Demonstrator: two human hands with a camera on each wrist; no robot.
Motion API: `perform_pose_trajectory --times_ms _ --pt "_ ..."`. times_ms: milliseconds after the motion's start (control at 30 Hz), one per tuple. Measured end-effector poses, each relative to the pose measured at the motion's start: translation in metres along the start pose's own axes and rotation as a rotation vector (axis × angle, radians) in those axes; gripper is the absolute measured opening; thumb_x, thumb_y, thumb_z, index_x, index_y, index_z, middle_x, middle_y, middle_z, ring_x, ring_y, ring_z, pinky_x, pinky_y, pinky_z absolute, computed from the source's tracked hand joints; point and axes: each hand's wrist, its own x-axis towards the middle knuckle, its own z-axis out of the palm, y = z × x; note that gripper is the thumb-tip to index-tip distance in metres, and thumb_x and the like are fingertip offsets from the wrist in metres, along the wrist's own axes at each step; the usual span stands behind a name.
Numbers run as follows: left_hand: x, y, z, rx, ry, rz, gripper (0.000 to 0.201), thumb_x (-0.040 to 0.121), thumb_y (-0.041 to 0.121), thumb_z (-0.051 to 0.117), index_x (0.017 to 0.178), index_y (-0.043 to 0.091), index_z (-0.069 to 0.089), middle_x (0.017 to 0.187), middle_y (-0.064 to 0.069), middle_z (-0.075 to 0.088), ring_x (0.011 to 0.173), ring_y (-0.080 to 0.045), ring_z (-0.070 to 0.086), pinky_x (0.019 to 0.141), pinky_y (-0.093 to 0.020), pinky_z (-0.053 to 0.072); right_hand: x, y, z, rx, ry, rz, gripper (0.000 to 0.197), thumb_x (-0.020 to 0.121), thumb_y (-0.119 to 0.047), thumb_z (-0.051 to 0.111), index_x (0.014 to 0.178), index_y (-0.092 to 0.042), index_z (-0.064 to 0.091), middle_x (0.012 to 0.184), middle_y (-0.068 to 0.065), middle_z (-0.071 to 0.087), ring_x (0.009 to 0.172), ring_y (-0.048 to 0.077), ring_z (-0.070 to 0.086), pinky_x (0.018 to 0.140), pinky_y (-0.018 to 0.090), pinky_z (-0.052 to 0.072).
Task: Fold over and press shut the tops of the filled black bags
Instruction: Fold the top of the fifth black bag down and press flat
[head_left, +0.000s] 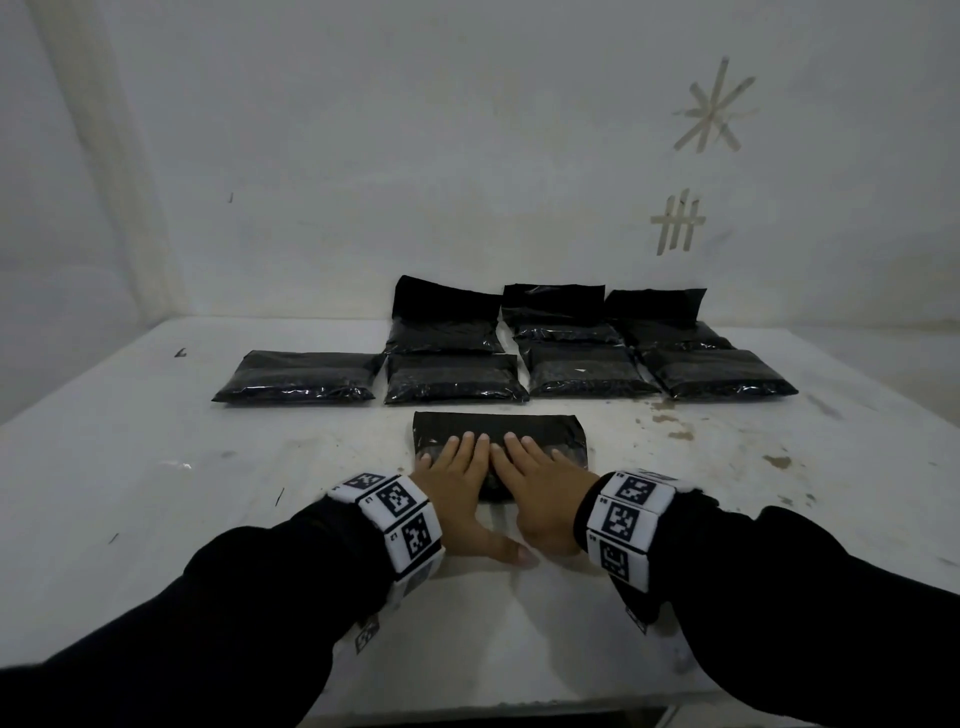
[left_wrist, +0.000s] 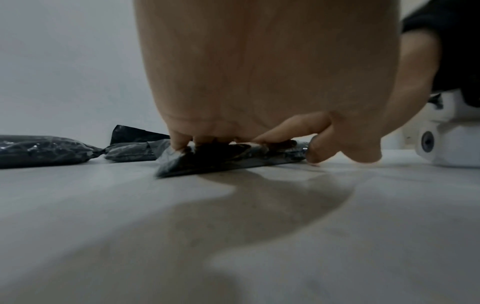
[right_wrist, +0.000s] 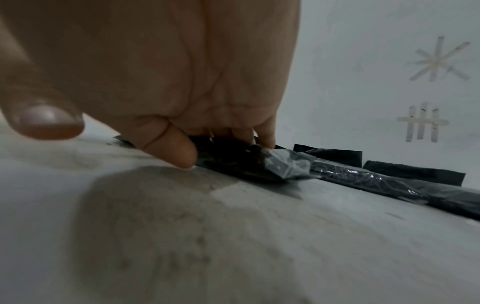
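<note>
From the head view, the bag being worked on (head_left: 498, 434) is a flat black plastic pouch lying on the white table (head_left: 156, 493), closest to the person, with its top flap folded down over the body. Both hands sit right on top of it, side by side. The left hand (head_left: 462, 478) and right hand (head_left: 530, 483) are flat, fingers straight and pointing away, pressing down on the fold, thumbs out toward the near table edge. Behind it there's a row of four folded bags (head_left: 454, 379) and, further back near the wall, three bags with flaps up (head_left: 441, 312).

Left wrist view: the bag (left_wrist: 207, 162) looks crinkly and shiny, squashed under the fingertips (left_wrist: 179, 144). The palm (left_wrist: 259, 72) is above it, not curled round anything. The other hand's finger (left_wrist: 317, 150) touches down at the bag's far end.

Right wrist view: same pouch (right_wrist: 233, 164), dark with a greyish glossy corner poking out to the right. The fingers (right_wrist: 267, 135) push down on it, index finger (right_wrist: 171, 148) tipping onto the table at the bag's near edge, thumb (right_wrist: 46, 121) hanging free off to the side.
</note>
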Motion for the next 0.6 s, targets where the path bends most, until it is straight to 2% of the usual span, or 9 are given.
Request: perform_pose_trajectory --times_ms 167,300,367,500,533,600 --pt "-0.001 -0.001 0.001 0.007 -0.007 0.010 0.122 0.073 0.073 0.055 0.149 0.010 -0.017 0.156 -0.006 -0.023 0.144 -0.020 -0.019 0.117 -0.039 -0.007 -0.001 -0.006 0.001 -0.176 0.037 0.011 0.085 0.092 -0.031 0.048 0.150 -0.011 -0.011 0.156 0.008 -0.022 0.145 0.027 -0.018 0.117 0.049 -0.002" --pt "0.001 -0.002 0.002 0.008 0.014 0.016 0.125 0.071 0.073 0.057 0.149 0.011 -0.018 0.156 -0.005 -0.022 0.145 -0.020 -0.018 0.117 -0.040 -0.006 -0.003 -0.005 -0.001 -0.005 0.009 0.003 0.085 0.092 -0.026 0.048 0.150 -0.011 -0.013 0.158 0.005 -0.017 0.146 0.022 -0.012 0.119 0.045 0.003" --pt "0.001 -0.002 0.003 0.022 0.006 0.011 0.125 0.070 0.075 0.056 0.149 0.012 -0.017 0.156 -0.005 -0.022 0.145 -0.020 -0.018 0.118 -0.041 -0.006 -0.003 -0.005 -0.001 -0.034 0.010 0.004 0.087 0.092 -0.028 0.049 0.149 -0.011 -0.014 0.158 0.005 -0.017 0.146 0.022 -0.011 0.119 0.045 0.003" --pt "0.003 -0.001 0.005 0.040 0.020 0.006 0.122 0.072 0.076 0.053 0.149 0.011 -0.015 0.157 -0.006 -0.021 0.145 -0.021 -0.017 0.118 -0.041 -0.004 -0.002 -0.011 0.001 -0.283 0.001 0.029 0.105 0.085 -0.049 0.057 0.148 -0.006 -0.015 0.157 0.010 -0.017 0.146 0.026 -0.014 0.117 0.051 -0.002" --pt "0.003 -0.001 0.006 0.031 0.018 0.004 0.121 0.073 0.075 0.053 0.149 0.011 -0.015 0.157 -0.006 -0.021 0.145 -0.021 -0.017 0.118 -0.041 -0.005 -0.002 -0.012 0.002 -0.279 0.006 0.028 0.106 0.085 -0.050 0.058 0.148 -0.006 -0.014 0.157 0.011 -0.017 0.146 0.027 -0.015 0.117 0.051 -0.002" --pt "0.004 -0.002 0.004 -0.003 0.003 0.003 0.119 0.075 0.072 0.055 0.149 0.010 -0.016 0.156 -0.006 -0.022 0.145 -0.020 -0.018 0.117 -0.041 -0.006 -0.002 -0.009 0.001 -0.132 0.016 0.011 0.102 0.086 -0.042 0.059 0.149 -0.008 -0.014 0.158 0.008 -0.016 0.146 0.024 -0.012 0.118 0.047 0.001"
